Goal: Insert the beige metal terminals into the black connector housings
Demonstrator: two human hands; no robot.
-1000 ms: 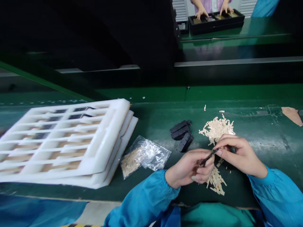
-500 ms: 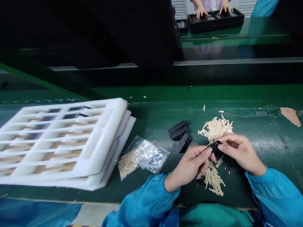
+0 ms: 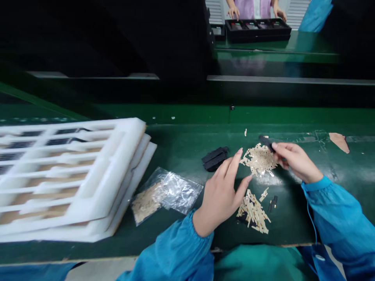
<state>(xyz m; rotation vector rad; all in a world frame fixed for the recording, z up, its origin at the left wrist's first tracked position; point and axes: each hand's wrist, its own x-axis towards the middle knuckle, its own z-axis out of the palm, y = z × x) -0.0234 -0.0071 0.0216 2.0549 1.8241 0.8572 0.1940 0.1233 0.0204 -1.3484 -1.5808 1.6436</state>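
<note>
My right hand (image 3: pixel 295 159) pinches a small black plastic piece (image 3: pixel 266 143), slightly blurred, over the far edge of a pile of small beige strips (image 3: pixel 259 159). My left hand (image 3: pixel 224 187) is open, its fingers spread and nothing in them. Just beyond its fingertips lie several black plastic parts (image 3: pixel 215 159), partly covered by the hand. Nearer my body is a second heap of beige strips (image 3: pixel 253 212), with something dark under it. Beside that heap are small black bits (image 3: pixel 273 203) with pale ends.
Clear plastic bags (image 3: pixel 178 191), one with beige pieces inside, lie left of my hands. White foam trays (image 3: pixel 99 195) are stacked at the left, the top one holding dark combed parts. A brown scrap (image 3: pixel 340 142) is at the right. Across the bench, another person handles a black tray (image 3: pixel 258 36).
My left hand has let go of the black plastic piece and spread open. My right hand has carried the piece away from me, over the beige pile. The view has shifted slightly right.
</note>
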